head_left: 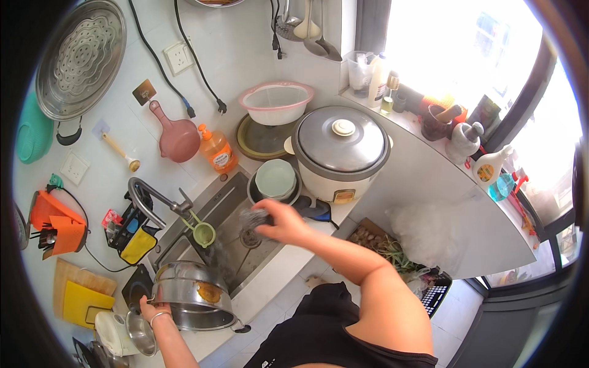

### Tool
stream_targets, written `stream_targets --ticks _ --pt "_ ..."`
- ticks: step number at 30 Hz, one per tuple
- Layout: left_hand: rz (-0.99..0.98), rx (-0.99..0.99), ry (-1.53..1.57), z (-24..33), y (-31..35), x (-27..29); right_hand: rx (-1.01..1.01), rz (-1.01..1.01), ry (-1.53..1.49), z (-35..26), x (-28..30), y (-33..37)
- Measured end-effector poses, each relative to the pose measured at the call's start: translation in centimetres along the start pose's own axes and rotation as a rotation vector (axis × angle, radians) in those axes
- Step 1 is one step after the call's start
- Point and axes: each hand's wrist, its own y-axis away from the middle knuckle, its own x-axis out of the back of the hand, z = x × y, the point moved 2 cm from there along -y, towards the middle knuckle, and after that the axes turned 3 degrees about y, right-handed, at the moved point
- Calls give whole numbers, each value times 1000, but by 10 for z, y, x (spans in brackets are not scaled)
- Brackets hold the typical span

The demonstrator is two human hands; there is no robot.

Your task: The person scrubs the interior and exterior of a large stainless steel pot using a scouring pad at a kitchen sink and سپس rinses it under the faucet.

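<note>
My left hand (pixel 150 308) is closed on the side handle of a large shiny steel pot (pixel 190 282). The pot is tipped on its side at the left part of the sink, its mouth towards me, and an orange-brown patch shows on its wall. Over the right part of the sink (pixel 230 205), my right hand (pixel 282 224) is closed around a grey steel wool scrubber (pixel 253 218), apart from the pot. A grey faucet (pixel 144 190) arches above the sink, and a small green ladle-like cup (pixel 204 234) hangs beside it.
Nested bowls (pixel 275 179) and a big rice cooker (pixel 342 147) crowd the counter right of the sink. An orange soap bottle (pixel 218 150) stands behind it. A small steel bowl (pixel 141 333) sits beside my left wrist. A vegetable crate (pixel 437 291) is on the floor.
</note>
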Motion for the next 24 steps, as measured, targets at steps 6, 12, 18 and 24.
stream_targets --ticks 6,12,18,24 --pt "30 -24 30 1 2 2 -162 714 351 -3 183 32" --pt "-4 -38 -3 -3 -4 0 -202 1143 870 70 326 16" --pt "-67 -27 2 -3 -3 2 -452 1042 1262 101 368 -26" --pt "-165 18 38 -8 13 1 -499 631 2166 167 406 -41"
